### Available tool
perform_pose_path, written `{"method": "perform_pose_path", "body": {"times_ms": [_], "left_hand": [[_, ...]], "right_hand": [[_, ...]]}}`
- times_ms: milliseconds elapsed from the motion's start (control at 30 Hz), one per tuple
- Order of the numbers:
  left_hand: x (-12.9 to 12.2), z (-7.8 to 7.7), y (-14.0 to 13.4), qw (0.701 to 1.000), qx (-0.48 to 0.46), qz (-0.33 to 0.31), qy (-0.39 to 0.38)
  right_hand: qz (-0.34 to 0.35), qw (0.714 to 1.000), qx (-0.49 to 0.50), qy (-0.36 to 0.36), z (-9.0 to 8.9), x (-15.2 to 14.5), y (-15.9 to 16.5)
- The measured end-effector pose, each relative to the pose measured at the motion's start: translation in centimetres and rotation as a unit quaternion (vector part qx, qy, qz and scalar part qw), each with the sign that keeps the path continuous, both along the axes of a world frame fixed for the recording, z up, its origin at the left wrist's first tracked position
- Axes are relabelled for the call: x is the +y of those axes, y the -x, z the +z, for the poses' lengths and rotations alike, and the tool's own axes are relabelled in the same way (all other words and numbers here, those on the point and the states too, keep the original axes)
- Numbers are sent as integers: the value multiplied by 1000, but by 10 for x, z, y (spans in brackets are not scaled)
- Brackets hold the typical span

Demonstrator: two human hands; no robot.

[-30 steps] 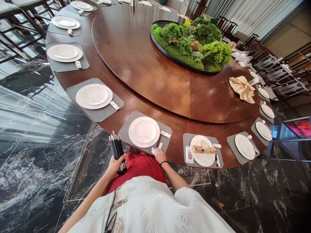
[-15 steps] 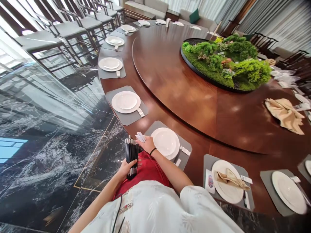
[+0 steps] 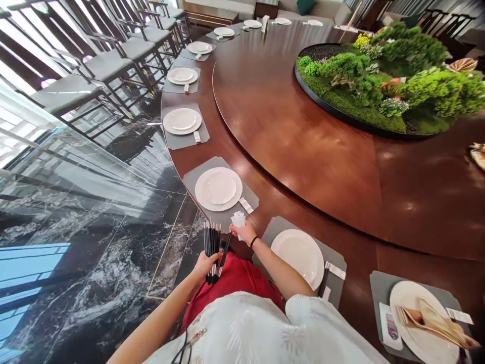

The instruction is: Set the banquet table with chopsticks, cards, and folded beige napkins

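Upright in my left hand (image 3: 205, 265), a bundle of black chopsticks (image 3: 211, 241) with silvery ends is gripped near its lower part. My right hand (image 3: 246, 233) pinches several small white paper slips (image 3: 238, 220). Black chopsticks (image 3: 226, 250) slant away from the bundle, their upper end at my right fingers; whether it is one or a pair I cannot tell. Just beyond both hands, stacked white plates (image 3: 219, 188) sit on a grey placemat (image 3: 197, 174), with a white chopstick rest (image 3: 246, 205) at their right.
To the right are another plate setting (image 3: 297, 253) with black chopsticks by it, and a plate with a folded tan napkin (image 3: 430, 318). A turntable (image 3: 303, 141) carries a green miniature garden (image 3: 359, 96). Chairs (image 3: 71, 91) line the left side over a dark marble floor (image 3: 113, 263).
The view has shifted left along the table, so the settings appear further right. Black chopsticks now slant out of the bundle towards my right hand, which has moved slightly away from the left.
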State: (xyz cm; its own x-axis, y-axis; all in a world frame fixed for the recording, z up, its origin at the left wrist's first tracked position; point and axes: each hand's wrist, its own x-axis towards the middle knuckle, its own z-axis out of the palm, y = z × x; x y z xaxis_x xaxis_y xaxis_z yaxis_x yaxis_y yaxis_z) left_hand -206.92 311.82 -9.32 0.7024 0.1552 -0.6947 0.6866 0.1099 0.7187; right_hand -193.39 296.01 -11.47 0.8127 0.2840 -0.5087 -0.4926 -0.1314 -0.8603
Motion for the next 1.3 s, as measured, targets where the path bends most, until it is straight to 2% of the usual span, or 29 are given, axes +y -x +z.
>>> {"method": "perform_pose_path", "body": {"times_ms": [133, 233, 300, 367, 433, 500, 567, 667, 700, 733, 800, 933, 1033, 1100, 1300], "left_hand": [[38, -12, -54, 995, -8, 54, -81], [66, -20, -85, 992, -12, 15, -121], [83, -23, -103, 987, -33, -55, -150], [97, -25, -119, 955, -86, -195, -204], [107, -24, -135, 879, -138, -376, -261], [112, -22, -152, 778, -164, -532, -291], [113, -21, -168, 672, -188, -653, -295], [109, -23, -185, 514, -241, -777, -271], [106, -25, -188, 471, -253, -803, -264], [103, -27, -190, 437, -262, -821, -258], [94, -33, -189, 395, -271, -842, -249], [79, -45, -182, 357, -281, -860, -234], [73, -51, -182, 339, -286, -865, -236], [72, -53, -183, 332, -288, -865, -241], [77, -56, -190, 335, -276, -859, -271]], "right_hand": [[-103, 993, -28, 54, -9, -2, -61], [-142, 976, -44, 157, -20, -3, -96], [-156, 964, -42, 209, -29, 1, -109], [-174, 955, -39, 236, -37, 6, -116], [-201, 943, -37, 264, -42, 12, -117], [-203, 923, -49, 322, -45, 17, -117], [-171, 897, -61, 403, -44, 20, -115], [-128, 859, -52, 493, -39, 20, -110], [-122, 852, -46, 507, -37, 19, -108], [-114, 848, -44, 516, -35, 19, -107], [-91, 849, -49, 518, -32, 20, -103], [-77, 857, -61, 506, -32, 22, -95], [-134, 834, -39, 534, -33, 18, -85], [-158, 823, -13, 546, -34, 14, -76], [-123, 847, -37, 515, -40, 16, -67]]}}
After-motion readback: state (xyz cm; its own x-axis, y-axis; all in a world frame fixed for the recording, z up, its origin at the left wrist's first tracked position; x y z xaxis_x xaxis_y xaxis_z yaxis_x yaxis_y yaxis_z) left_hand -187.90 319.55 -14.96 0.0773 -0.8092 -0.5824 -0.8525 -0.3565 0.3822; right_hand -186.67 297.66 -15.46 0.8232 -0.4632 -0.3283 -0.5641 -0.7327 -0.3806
